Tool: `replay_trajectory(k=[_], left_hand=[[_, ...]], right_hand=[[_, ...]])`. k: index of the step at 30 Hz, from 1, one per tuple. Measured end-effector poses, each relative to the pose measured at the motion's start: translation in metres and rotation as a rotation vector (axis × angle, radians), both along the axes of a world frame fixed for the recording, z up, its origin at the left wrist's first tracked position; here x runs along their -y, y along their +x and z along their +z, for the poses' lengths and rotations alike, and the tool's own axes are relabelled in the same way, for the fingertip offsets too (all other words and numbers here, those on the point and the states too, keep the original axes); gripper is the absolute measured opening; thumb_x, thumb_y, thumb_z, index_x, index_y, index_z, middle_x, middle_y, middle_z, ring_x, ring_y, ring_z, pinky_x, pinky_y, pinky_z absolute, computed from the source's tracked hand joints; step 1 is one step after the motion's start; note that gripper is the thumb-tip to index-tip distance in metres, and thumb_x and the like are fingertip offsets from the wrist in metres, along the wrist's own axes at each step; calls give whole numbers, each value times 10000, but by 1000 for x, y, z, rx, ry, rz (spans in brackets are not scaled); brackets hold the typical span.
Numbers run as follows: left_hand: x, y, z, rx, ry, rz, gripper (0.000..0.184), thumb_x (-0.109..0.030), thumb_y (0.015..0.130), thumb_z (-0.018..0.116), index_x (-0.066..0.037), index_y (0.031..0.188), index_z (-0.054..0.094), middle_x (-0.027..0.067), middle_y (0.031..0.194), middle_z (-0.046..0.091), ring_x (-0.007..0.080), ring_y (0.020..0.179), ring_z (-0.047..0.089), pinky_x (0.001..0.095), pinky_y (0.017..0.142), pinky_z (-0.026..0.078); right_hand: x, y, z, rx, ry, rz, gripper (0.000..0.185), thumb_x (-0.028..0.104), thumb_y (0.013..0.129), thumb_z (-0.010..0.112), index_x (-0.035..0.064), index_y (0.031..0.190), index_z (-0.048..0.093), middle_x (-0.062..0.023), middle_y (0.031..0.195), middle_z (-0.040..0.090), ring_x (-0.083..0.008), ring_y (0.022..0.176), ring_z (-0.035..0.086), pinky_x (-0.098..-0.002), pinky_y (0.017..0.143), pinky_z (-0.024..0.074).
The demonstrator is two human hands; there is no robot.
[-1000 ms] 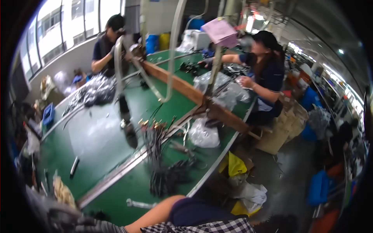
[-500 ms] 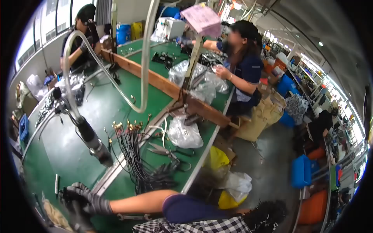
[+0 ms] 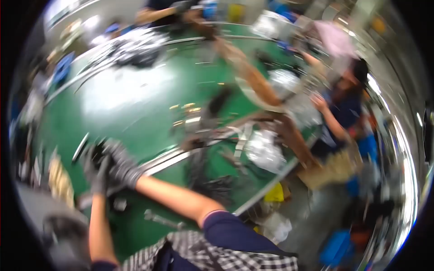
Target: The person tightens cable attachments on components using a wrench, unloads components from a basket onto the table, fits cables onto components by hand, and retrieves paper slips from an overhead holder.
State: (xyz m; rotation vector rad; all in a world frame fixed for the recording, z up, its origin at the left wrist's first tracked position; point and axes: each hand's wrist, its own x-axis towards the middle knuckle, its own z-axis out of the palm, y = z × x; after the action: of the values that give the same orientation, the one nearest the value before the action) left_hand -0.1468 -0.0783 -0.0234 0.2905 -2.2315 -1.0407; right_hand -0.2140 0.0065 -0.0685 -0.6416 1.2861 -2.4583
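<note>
My left hand [image 3: 98, 174] and my right hand [image 3: 121, 163], both in grey-black gloves, meet at the left of the green worktable [image 3: 131, 122]. Their fingers close round a small black part [image 3: 96, 153], mostly covered by the gloves and smeared by motion. Just beyond my left hand lies a thin pale rod [image 3: 80, 147]. A metal wrench [image 3: 163, 220] rests nearer my body, below my right forearm. To the right, a bunch of black cables [image 3: 199, 158] with brass-coloured ends lies blurred across the table's metal strip.
A dark hanging tool [image 3: 219, 101] blurs over the cables. Beyond stand a wooden divider [image 3: 253, 77] and a clear plastic bag [image 3: 264, 151]. Shears [image 3: 233, 159] lie beside the bag. A co-worker [image 3: 346, 104] works at the right; another person's arm [image 3: 158, 14] shows at the far side.
The view has swung, so the table and hands appear higher in it and things beyond have shifted right. My left forearm now shows. Both hands stay together round the black part.
</note>
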Motion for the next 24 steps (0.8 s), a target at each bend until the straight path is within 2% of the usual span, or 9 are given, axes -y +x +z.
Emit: replay_trajectory(k=[1,2,3,6,15,17,18,20,24], left_hand=[[-9,3,16,40,-137,41,531,-224,727,715,-41,1195,543,151,1247,484,309,1187,439,399,988,370],[-9,4,20,100,-196,24,566,-271,725,708,-62,1218,526,162,1268,470,326,1206,416,419,1011,346],[-4,6,19,139,-269,8,616,-283,747,695,-63,1277,469,179,1284,464,333,1224,401,423,1041,314],[7,24,-6,218,-307,133,654,-314,714,694,-102,1287,461,171,1265,473,340,1227,395,409,1020,348],[88,31,24,251,-135,403,387,-224,723,637,-137,1100,625,120,1220,517,300,1110,506,366,980,394],[114,14,13,356,-532,373,291,-194,741,611,-153,1024,662,113,1189,534,291,1071,535,368,956,413],[122,7,7,353,-528,361,291,-194,741,611,-153,1024,662,113,1189,534,291,1071,535,368,956,413],[138,-8,3,656,-449,302,311,-184,741,602,-170,1047,655,108,1181,537,296,1076,532,371,949,416],[178,-20,-18,857,-394,509,394,-186,745,589,-166,1139,604,108,1197,527,303,1094,523,375,949,415]], right_hand=[[-25,1,10,-703,373,-463,378,171,731,578,56,1086,519,-158,1131,515,-325,1035,481,-429,961,385],[-37,-1,31,-821,618,-411,509,159,678,571,38,1165,486,-190,1133,499,-357,1058,466,-425,973,372],[-36,-10,23,-808,593,-259,621,157,636,574,22,1228,446,-215,1179,473,-383,1105,438,-426,998,349],[-44,-3,30,-812,830,-199,783,190,625,669,41,1336,377,-202,1282,434,-349,1231,380,-412,1063,294],[-54,-17,11,-783,800,-320,819,332,691,714,79,1379,349,-213,1387,342,-376,1279,320,-429,1064,261],[-58,-17,12,-757,821,-361,831,362,692,717,86,1383,347,-213,1397,332,-383,1281,314,-432,1064,257],[-58,-17,15,-810,954,-397,837,383,692,713,92,1385,346,-213,1405,322,-390,1282,311,-436,1064,254],[-53,-19,23,-915,1220,-477,849,426,691,705,103,1388,344,-214,1421,303,-403,1284,305,-445,1065,246],[-48,-41,9,-865,1186,-440,863,473,692,691,111,1392,340,-221,1440,270,-412,1287,302,-449,1070,235]])
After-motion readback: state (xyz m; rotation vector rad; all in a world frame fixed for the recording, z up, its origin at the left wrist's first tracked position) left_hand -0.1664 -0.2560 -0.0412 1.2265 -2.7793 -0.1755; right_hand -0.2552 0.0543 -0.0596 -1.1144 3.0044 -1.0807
